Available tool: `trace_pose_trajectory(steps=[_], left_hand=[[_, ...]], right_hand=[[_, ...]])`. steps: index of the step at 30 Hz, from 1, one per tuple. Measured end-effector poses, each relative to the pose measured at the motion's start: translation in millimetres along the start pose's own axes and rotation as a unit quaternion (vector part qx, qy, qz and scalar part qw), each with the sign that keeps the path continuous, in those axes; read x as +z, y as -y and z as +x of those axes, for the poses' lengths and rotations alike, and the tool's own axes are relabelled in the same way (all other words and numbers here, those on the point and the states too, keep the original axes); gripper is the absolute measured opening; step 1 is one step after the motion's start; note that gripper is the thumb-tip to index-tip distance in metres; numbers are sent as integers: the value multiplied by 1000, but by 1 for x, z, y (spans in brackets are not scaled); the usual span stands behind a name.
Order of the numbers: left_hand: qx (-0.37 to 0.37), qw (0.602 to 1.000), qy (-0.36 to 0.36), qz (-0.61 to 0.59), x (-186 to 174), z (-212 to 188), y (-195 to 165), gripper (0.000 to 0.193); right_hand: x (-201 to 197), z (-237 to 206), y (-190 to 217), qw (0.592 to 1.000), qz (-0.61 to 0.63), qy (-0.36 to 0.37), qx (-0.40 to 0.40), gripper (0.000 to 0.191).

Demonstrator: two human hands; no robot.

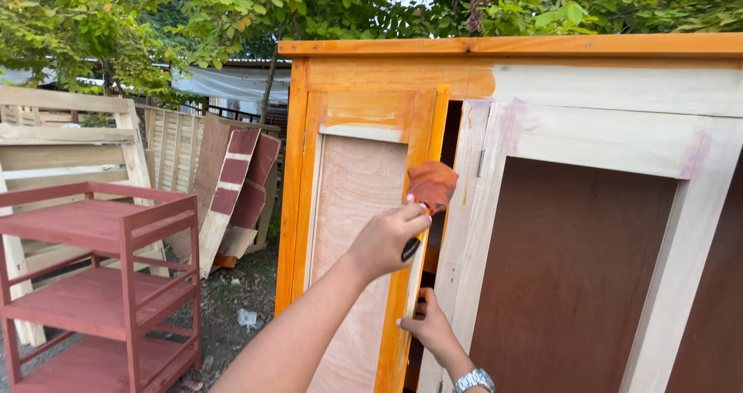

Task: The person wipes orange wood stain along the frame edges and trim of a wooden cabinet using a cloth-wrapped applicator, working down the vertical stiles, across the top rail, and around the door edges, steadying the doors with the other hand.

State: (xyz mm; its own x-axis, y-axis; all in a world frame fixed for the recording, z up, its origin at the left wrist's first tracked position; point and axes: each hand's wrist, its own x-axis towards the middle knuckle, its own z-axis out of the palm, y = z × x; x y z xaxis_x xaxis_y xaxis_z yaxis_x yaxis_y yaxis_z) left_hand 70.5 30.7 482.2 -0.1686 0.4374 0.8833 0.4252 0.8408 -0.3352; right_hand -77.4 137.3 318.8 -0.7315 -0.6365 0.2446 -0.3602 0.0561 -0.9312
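**Orange stain on a wooden cabinet door**

The left hand (385, 242) holds a brush (430, 188), fingers pinching its dark handle, with the stained bristle head against the orange stile of the cabinet door (364, 230). The right hand (429, 327) (a watch on its wrist) grips the door's edge lower down, fingers curled around it. A red shelf unit (101, 277) stands well apart to the left.

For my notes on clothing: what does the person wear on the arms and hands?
Both forearms are bare, with no sleeves and no gloves in view. The right hand has a silver metal wristwatch at the wrist. The left hand wears nothing.
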Motion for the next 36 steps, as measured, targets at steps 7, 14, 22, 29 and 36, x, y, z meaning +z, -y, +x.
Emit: trace_pose_trajectory(steps=[7, 14, 22, 29, 36], left_hand=[[-44, 999, 6, -26, 15, -55, -30, 29], [-77, 996, 26, -31, 38, -103, -50, 33], [-146, 979, 92, -106, 62, -200, -89, 38], [-134, 965, 206, -95, 47, -191, -99, 34], [70, 978, 31, 192, -5, -32, -41, 29]], right_hand=[[-1, 14, -25, 995, 93, 33, -33, 79], [3, 22, -74, 964, 266, -7, -23, 80], [-16, 40, -128, 858, 509, 66, -29, 47], [-31, 32, -111, 883, 456, 106, 33, 79], [-25, 18, -81, 907, 397, 134, 43, 86]])
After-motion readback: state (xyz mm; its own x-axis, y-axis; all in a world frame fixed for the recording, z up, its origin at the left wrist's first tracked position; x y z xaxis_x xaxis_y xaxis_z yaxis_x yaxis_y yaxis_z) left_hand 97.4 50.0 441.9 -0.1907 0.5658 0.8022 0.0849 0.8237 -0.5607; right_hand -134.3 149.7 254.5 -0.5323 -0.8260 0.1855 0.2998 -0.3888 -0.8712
